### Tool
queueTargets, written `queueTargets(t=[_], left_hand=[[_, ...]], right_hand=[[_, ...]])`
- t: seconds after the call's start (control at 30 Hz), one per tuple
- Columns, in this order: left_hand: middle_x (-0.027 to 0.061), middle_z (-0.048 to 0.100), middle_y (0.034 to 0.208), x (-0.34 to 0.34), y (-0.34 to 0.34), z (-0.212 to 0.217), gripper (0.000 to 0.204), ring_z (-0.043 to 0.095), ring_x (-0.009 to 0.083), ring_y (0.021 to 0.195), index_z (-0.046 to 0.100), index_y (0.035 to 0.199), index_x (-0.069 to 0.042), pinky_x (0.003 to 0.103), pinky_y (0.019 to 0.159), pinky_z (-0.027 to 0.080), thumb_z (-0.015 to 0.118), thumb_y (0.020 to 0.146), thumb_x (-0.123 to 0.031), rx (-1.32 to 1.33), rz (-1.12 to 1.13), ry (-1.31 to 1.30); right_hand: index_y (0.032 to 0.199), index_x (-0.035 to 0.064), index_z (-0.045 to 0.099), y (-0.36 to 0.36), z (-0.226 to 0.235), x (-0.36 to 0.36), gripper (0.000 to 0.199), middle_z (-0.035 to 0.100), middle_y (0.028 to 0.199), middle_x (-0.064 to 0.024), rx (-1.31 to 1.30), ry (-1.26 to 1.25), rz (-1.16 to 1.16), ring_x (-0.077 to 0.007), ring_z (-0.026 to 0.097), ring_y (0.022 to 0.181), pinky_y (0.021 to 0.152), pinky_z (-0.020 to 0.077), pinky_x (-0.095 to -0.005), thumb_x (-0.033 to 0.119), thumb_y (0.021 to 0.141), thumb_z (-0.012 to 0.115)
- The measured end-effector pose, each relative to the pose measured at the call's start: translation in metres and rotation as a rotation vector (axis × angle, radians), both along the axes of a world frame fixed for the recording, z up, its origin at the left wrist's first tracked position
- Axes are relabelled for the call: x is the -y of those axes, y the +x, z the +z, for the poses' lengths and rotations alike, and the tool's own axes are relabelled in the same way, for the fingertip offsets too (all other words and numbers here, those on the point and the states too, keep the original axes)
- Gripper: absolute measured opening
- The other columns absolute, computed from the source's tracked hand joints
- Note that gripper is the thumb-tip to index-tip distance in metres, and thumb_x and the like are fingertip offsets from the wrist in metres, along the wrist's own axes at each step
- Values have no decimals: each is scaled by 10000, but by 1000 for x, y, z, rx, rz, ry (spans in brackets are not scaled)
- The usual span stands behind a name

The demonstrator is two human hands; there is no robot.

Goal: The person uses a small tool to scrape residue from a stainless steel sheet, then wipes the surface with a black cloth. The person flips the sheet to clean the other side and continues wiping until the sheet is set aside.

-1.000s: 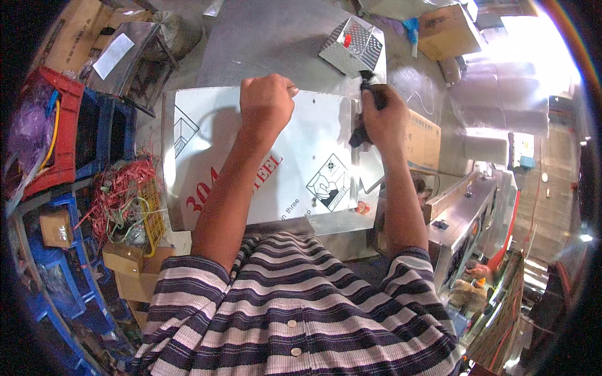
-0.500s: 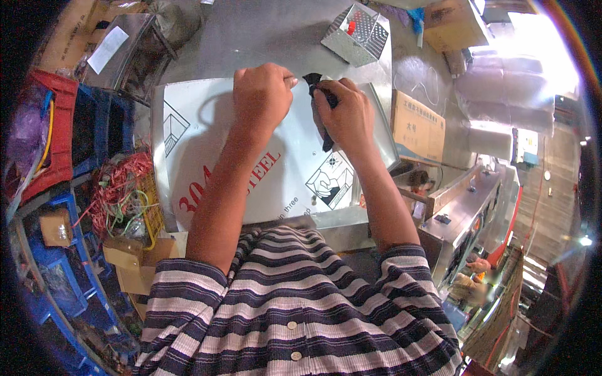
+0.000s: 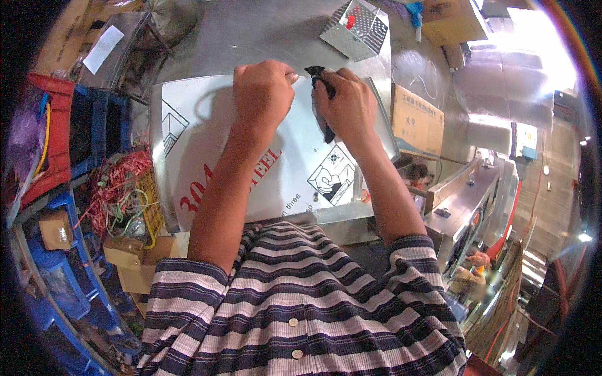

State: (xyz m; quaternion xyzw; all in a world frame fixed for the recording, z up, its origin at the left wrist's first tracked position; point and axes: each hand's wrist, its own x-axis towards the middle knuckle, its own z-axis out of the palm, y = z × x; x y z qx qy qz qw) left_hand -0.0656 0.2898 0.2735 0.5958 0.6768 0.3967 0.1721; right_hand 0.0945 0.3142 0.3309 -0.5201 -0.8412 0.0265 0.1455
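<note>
A flat, box-like metal piece under printed white film [image 3: 276, 182] lies before me on a metal table. Over its far edge, my left hand [image 3: 263, 91] is closed, thumb and fingers pinched together. Whatever the pinch holds, if anything, is too small to make out. To its right, my right hand [image 3: 348, 103] wraps round a black hand tool [image 3: 320, 94]. The tool's dark flared head points away from me toward the left fingertips, and its lower end shows below the palm. A small gap separates the tool's head from the left hand.
A perforated metal box [image 3: 356, 30] with something red inside stands on the table [image 3: 251, 31] farther off. Cardboard cartons [image 3: 417, 119] are to the right. At left are blue bins [image 3: 59, 285], a red crate [image 3: 53, 135] and a yellow basket [image 3: 153, 213] with tangled red strapping [image 3: 122, 188].
My right hand has shifted slightly away from me with the black tool, whose head has turned a little. The left hand stays nearly in place, still closed.
</note>
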Motion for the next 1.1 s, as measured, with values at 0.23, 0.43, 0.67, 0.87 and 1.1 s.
queueTargets(t=[0.23,0.43,0.67,0.87,1.1], left_hand=[[152,761,910,0,-4,0,193,718,360,865,812,949,-97,467,897,477,739,915,-272,-9,-32,-64],[144,762,899,-4,-6,-8,181,716,346,859,813,947,-95,451,867,475,747,906,-258,-44,-17,18],[129,773,912,-2,-8,4,191,722,334,869,824,957,-99,437,886,458,730,925,-261,-40,-59,-82],[191,763,984,0,-10,14,236,743,378,901,808,1006,-64,427,842,568,744,914,-271,9,-58,-118],[151,766,888,-1,-7,22,185,724,353,842,825,966,-89,437,903,469,714,938,-235,27,-52,-182]], right_hand=[[969,114,793,0,-5,10,168,722,927,-99,-12,2,-17,-322,720,833,781,569,-466,214,878,693],[946,124,791,2,-2,17,160,711,915,-88,36,-31,9,-319,717,847,772,565,-467,218,900,670],[955,105,787,19,14,-19,194,698,902,-113,-54,38,-114,-357,704,793,732,570,-464,262,913,680],[895,86,778,20,11,25,144,704,901,-112,-145,-39,57,-333,703,817,753,561,-460,208,864,709],[948,89,791,11,-8,-3,160,695,879,-126,-47,13,-13,-345,701,824,754,558,-441,211,883,710]])
